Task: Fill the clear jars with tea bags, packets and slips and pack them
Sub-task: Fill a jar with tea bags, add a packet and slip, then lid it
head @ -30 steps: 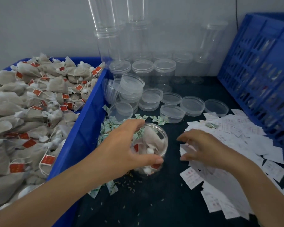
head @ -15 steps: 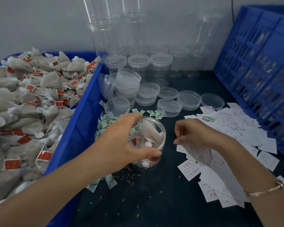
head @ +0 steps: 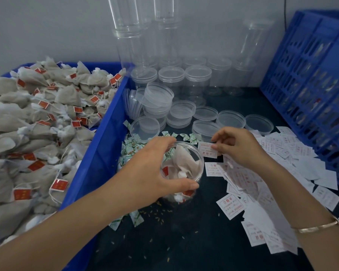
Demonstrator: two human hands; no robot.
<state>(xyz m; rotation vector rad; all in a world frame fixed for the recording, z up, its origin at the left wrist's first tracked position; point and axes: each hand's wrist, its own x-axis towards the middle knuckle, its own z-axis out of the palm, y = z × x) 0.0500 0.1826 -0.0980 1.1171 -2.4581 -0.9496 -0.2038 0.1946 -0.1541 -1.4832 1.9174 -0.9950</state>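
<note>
At the middle of the dark counter (head: 184, 241) we list one clear jar (head: 200, 161), round, thin-walled plastic, upright, mouth open. Inside it: gauzy beige tea bags (head: 184, 161), soft and crumpled, with red tags.

Our left hand (head: 155, 171) wraps the jar from the left, its grip clamped on the wall, thumb on the near side, fingers over the far rim.

Our right hand (head: 239, 147) pinches a white rectangular paper slip (head: 207, 150) with red print, grip closed on its edge, at the right of the jar's rim; we cannot tell if they touch. A thin metal bangle (head: 315, 226) sits on that wrist.

- Left: blue plastic bin (head: 98, 159), heaped with tea bags (head: 37, 124).
- By the bin wall: small glossy green-and-white packets (head: 131, 147).
- Right: loose slips (head: 282, 153), overlapping.
- Behind: flat clear lids (head: 231, 119), empty jars (head: 170, 79).
- Far right: blue slatted crate (head: 311, 85).
</note>
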